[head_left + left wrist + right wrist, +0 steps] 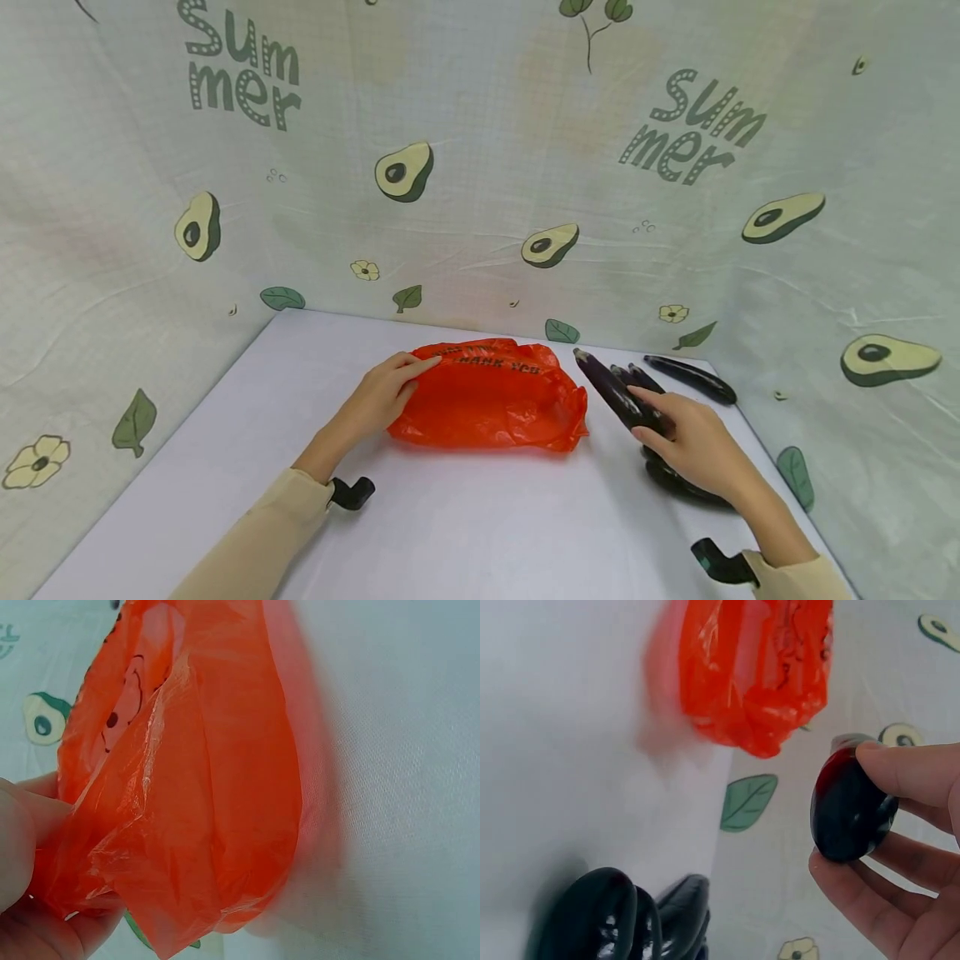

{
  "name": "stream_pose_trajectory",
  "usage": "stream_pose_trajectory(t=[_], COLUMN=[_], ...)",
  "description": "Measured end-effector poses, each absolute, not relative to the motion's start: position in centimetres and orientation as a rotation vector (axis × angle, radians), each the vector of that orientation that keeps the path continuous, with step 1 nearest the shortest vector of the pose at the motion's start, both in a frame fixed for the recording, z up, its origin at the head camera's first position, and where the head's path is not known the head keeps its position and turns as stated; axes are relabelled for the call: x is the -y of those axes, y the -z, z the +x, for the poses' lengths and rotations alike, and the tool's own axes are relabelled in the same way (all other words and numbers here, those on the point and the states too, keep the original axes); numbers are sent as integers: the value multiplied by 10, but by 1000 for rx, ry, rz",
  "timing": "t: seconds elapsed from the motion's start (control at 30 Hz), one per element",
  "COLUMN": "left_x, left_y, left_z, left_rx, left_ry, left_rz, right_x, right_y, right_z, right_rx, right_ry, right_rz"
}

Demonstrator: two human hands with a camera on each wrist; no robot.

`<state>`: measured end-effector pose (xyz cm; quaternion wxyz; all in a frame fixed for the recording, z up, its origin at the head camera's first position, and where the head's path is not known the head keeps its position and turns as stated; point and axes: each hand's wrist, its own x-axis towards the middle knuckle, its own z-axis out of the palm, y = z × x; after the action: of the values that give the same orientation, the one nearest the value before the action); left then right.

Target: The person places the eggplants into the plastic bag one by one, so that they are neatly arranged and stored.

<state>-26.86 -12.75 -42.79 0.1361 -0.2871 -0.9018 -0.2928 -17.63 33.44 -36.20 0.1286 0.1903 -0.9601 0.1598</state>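
My left hand [378, 397] pinches the left side of a red plastic bag [487, 408] with dark "THANK YOU" lettering. In the left wrist view, thumb and fingers hold the thin, crinkled film of the bag [232, 772]. To the right of the bag, my right hand [697, 442] grips a long dark purple eggplant [609, 392] by its thick end, its stem end pointing up and left toward the bag. The right wrist view shows that eggplant [851, 806] end-on between thumb and fingertips, raised off the table. Several more eggplants [592, 919] lie below it, partly hidden by the hand in the head view.
One eggplant [693, 379] lies apart at the table's back right corner. The white table [465, 533] is bordered at the back and sides by a cloth [480, 217] printed with avocados, leaves and "Summer" lettering.
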Motion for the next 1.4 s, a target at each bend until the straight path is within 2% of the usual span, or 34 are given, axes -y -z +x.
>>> stream_pose_trajectory(t=[0.4, 1.4], left_x=[130, 122], left_y=[427, 418], left_z=[-272, -275], left_rx=[2679, 2766], left_ry=[996, 1253], left_rz=[-763, -649], right_x=[-321, -294], right_y=[353, 357], right_z=[-153, -172], right_rx=[2801, 2987], right_ry=[-576, -614], right_rz=[674, 637])
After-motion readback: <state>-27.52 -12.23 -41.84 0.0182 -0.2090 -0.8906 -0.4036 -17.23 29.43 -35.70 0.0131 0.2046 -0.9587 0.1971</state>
